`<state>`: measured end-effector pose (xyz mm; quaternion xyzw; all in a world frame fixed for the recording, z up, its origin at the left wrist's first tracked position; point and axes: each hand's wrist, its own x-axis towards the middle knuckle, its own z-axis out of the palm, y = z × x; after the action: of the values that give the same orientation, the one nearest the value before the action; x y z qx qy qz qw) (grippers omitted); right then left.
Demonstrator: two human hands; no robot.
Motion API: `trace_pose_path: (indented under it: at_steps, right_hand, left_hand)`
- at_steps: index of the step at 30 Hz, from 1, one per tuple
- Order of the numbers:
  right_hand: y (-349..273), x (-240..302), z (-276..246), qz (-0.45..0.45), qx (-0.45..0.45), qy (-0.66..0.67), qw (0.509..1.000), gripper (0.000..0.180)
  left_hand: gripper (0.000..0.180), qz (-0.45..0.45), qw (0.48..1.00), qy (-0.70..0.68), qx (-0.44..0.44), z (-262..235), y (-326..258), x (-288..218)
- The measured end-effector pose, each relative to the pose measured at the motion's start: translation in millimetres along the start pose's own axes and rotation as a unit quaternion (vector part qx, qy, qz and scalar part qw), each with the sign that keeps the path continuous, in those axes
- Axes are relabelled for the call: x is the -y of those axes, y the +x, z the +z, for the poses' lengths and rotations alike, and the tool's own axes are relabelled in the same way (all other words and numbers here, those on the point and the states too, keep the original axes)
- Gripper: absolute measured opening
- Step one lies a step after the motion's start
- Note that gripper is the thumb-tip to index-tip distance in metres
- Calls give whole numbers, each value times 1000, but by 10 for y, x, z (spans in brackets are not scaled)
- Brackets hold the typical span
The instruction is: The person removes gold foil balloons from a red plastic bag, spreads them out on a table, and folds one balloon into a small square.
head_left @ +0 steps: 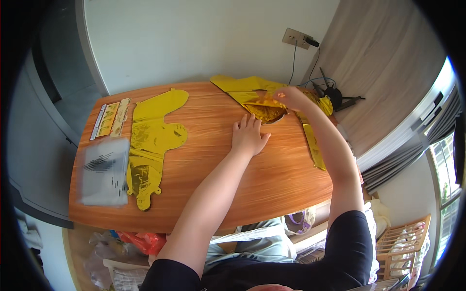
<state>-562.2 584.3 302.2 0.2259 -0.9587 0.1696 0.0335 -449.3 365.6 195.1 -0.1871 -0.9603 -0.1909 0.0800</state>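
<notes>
A flat gold foil balloon (242, 87), partly folded and crumpled, spreads across the far right of the wooden table. My right hand (292, 98) is above its near fold, with fingers pinched on the foil; their tips are partly hidden. My left hand (249, 136) lies palm down on the tabletop with fingers spread, its fingertips beside the near edge of the crumpled foil. Left of my arms, a second uninflated gold foil balloon (150, 121) rests flat, with rounded lobes and small tabs along its edge.
A clear plastic bag (104, 172) and printed paper strips (106, 121) lie at the table's left. A black device with arms (332, 94) and cables stands in the far right corner, below a wall socket (297, 38). A red plastic bag (145, 242) sits below the near edge.
</notes>
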Motion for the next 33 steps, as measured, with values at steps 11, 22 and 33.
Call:
trace_pose_path:
  at_steps: [11, 22, 33]
  right_hand:
    - [840, 8, -713, 84, -273, -157, 945, 28]
    - [980, 173, -1304, 195, -413, -141, 879, 32]
    - [413, 187, -1892, 37, -576, -15, 816, 36]
  left_hand:
    - [71, -9, 1000, -10, -3, 12, -30, -3]
    - [68, 21, 999, 10, 43, -98, -22, -18]
    - [69, 26, 998, 19, 55, -83, 19, -90]
